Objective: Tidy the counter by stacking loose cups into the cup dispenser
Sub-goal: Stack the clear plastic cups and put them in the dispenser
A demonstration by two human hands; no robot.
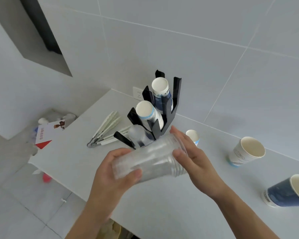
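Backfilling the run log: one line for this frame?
both hands hold clear cup stack sideways | above counter | near dispenser | paper cups loose

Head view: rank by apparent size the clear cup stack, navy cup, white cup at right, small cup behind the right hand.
1. clear cup stack, nearest the camera
2. navy cup, cropped by the frame
3. white cup
4. small cup, partly hidden

On the counter [162,204] the cup dispenser [167,116] stands near the back wall, with cups in its slots. Left of it lie tongs [104,130]. Before it, both hands hold a cup stack [150,161] above the counter. Right of the dispenser stand three loose cups, well apart.
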